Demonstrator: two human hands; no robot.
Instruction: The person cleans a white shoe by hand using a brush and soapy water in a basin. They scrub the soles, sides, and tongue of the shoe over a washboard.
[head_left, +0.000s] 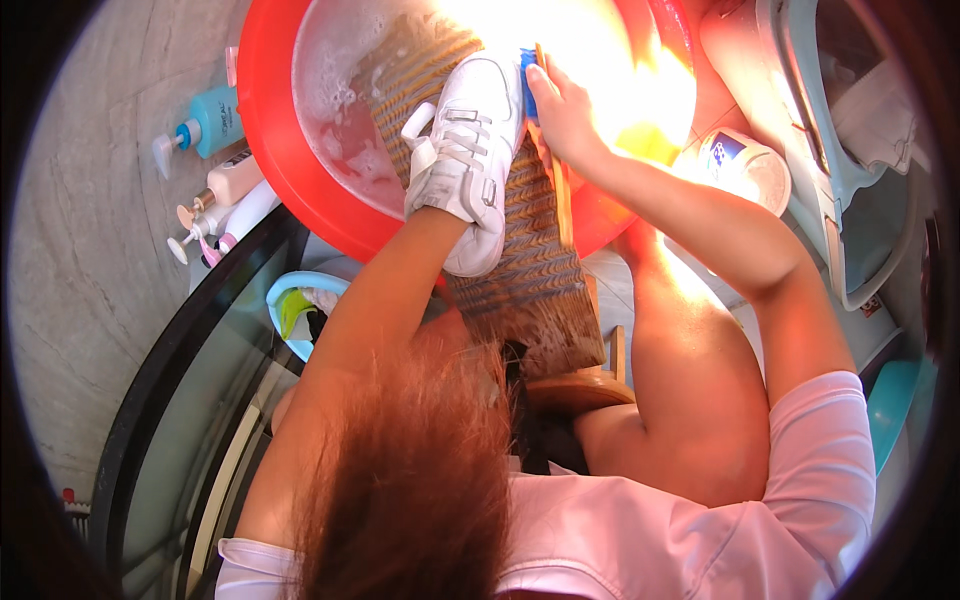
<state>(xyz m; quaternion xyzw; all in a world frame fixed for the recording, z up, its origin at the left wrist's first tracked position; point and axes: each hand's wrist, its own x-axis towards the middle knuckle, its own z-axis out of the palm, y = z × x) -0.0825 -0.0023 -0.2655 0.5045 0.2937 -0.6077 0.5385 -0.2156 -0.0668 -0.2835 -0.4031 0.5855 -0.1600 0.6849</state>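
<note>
A white lace-up sneaker rests on a ridged wooden washboard, toe pointing away from me. My left hand is inside the shoe's opening and hidden from view; only the forearm shows. In my right hand is a scrub brush with blue bristles and a wooden back. Its bristles face the right side of the shoe near the toe and appear to touch it. The board slants into a red plastic basin of sudsy water. Strong glare hides the basin's far right part.
Pump bottles, one blue and one pale pink, lie left of the basin. A light-blue tub with cloths sits by a dark-rimmed glass panel. At right are a white tub and a pale-blue plastic frame.
</note>
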